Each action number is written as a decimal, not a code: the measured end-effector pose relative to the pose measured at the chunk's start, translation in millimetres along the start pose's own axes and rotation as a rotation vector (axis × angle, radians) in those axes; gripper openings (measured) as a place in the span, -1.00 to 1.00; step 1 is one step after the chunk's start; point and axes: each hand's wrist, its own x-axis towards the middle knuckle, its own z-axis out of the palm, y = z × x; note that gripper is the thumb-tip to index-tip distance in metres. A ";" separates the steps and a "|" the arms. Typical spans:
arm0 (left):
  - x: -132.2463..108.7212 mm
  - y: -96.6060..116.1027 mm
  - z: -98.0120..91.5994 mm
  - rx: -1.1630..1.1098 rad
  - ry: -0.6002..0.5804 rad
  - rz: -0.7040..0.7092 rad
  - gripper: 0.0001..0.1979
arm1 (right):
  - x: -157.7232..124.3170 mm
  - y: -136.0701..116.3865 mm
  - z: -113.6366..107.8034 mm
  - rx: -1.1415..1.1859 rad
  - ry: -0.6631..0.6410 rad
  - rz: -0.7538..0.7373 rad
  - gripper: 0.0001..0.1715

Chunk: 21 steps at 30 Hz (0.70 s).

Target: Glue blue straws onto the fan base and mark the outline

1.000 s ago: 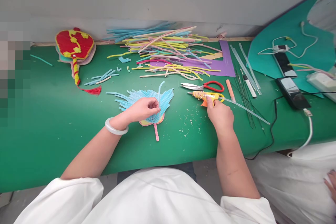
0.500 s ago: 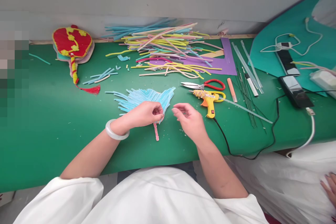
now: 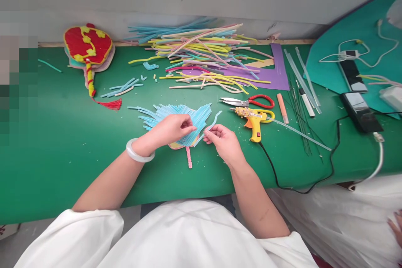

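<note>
A fan-shaped piece covered in light blue pipe cleaners [image 3: 199, 118] lies on the green table [image 3: 78, 150], its short pink handle [image 3: 189, 158] pointing at me. My left hand [image 3: 176, 129] rests over the middle of it, thumb and fingers pinched together; whatever is between them is hidden. Just right of the fan, my right hand [image 3: 223, 142] pinches a loose blue pipe cleaner [image 3: 216, 118] that slants down toward the fan's lower right edge. Long blue ends stick out past the fan's left side.
Behind is a heap of coloured pipe cleaners [image 3: 194, 50] on a purple sheet [image 3: 279, 71]. Red-handled scissors [image 3: 262, 100] and a yellow glue gun [image 3: 256, 127], with its black cord, lie to the right. A red fan [image 3: 89, 46] stands far left. A person's hand [image 3: 396, 226] shows at right.
My right hand now has a blue pipe cleaner showing in its fingers. My left hand has shifted slightly up and left, uncovering more of the fan's lower edge. The view has shifted a little.
</note>
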 end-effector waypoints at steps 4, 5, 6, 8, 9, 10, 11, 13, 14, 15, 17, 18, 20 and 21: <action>7.6 -15.3 0.5 0.167 0.078 -0.049 -0.76 | 6.3 7.4 -1.2 -0.008 -0.026 0.046 -0.68; 8.7 -17.2 1.2 0.185 0.078 -0.053 -0.77 | 7.0 8.4 -0.5 -0.018 -0.025 0.045 -0.68; 9.4 -18.2 1.9 0.195 0.078 -0.054 -0.77 | 7.5 9.2 0.6 -0.028 -0.022 0.043 -0.67; 10.1 -18.5 2.9 0.198 0.075 -0.051 -0.78 | 8.2 10.3 3.3 -0.041 -0.014 0.041 -0.66; 10.3 -18.3 3.2 0.197 0.073 -0.049 -0.78 | 8.7 10.7 4.8 -0.043 -0.010 0.041 -0.65; 10.4 -18.1 3.3 0.197 0.070 -0.047 -0.78 | 9.1 11.0 6.0 -0.044 -0.005 0.041 -0.65; 10.5 -17.9 3.2 0.198 0.066 -0.046 -0.78 | 9.7 11.3 7.1 -0.045 0.003 0.040 -0.64; 10.6 -17.7 3.1 0.200 0.063 -0.048 -0.77 | 10.8 11.8 8.4 -0.050 0.016 0.039 -0.63; 10.6 -17.6 3.0 0.200 0.063 -0.050 -0.78 | 11.3 11.9 8.7 -0.053 0.021 0.038 -0.63; 10.6 -17.5 3.0 0.200 0.063 -0.052 -0.78 | 11.6 11.9 8.9 -0.056 0.026 0.036 -0.63; 10.6 -17.1 2.9 0.200 0.064 -0.057 -0.78 | 12.0 11.8 9.0 -0.063 0.031 0.033 -0.63; 10.5 -16.9 3.0 0.201 0.064 -0.059 -0.78 | 12.1 11.6 9.0 -0.066 0.034 0.031 -0.63; 10.4 -16.7 3.0 0.201 0.063 -0.059 -0.78 | 12.0 11.2 9.1 -0.072 0.037 0.030 -0.63; 10.4 -16.6 3.1 0.203 0.061 -0.059 -0.78 | 12.0 11.1 9.1 -0.073 0.037 0.029 -0.63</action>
